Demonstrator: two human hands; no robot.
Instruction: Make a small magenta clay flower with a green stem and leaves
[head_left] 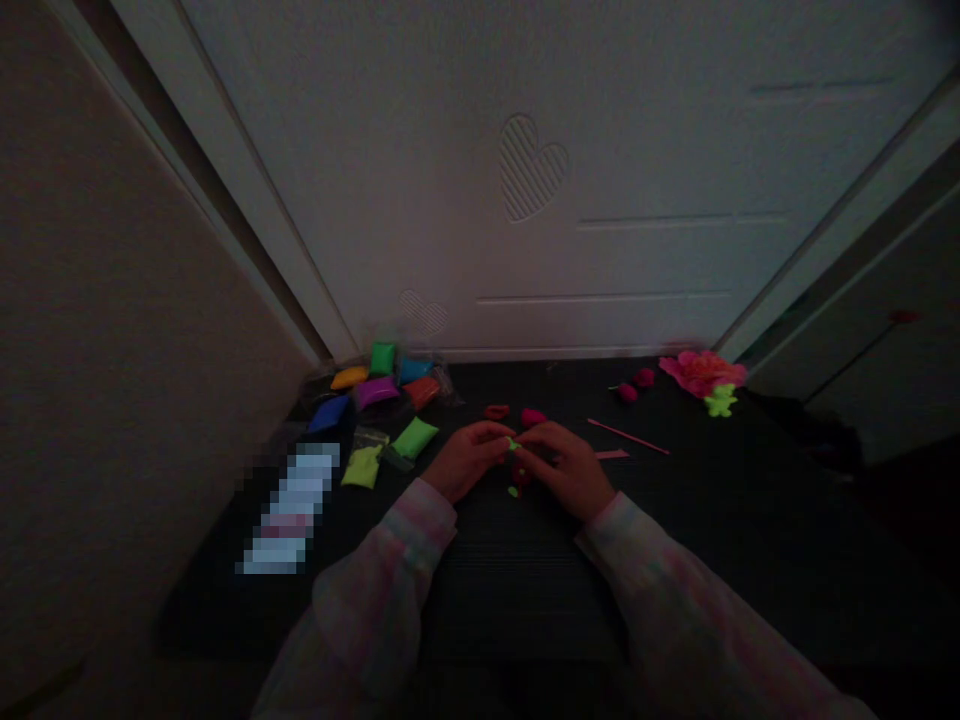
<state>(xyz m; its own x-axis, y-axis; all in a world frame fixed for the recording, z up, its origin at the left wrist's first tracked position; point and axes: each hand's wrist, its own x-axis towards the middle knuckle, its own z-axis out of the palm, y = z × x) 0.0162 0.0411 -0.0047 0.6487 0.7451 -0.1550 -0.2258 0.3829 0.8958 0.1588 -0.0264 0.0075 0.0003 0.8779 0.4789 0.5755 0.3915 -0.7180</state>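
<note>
Both hands meet over the middle of a dark mat (525,580). My left hand (471,459) and my right hand (568,464) have their fingers pinched together on a small bright green piece of clay (513,444). More green and dark red bits (517,484) lie just below the fingers. A pink clay lump (533,416) and a red ring-shaped piece (496,411) lie just beyond the hands.
Several coloured clay packets (382,385) lie at the back left, with green ones (414,437) nearer. A pink stick (627,436) lies right of the hands. A pink clay flower (702,371), a green figure (721,400) and red balls (634,386) sit at the back right. A white door (525,180) stands behind.
</note>
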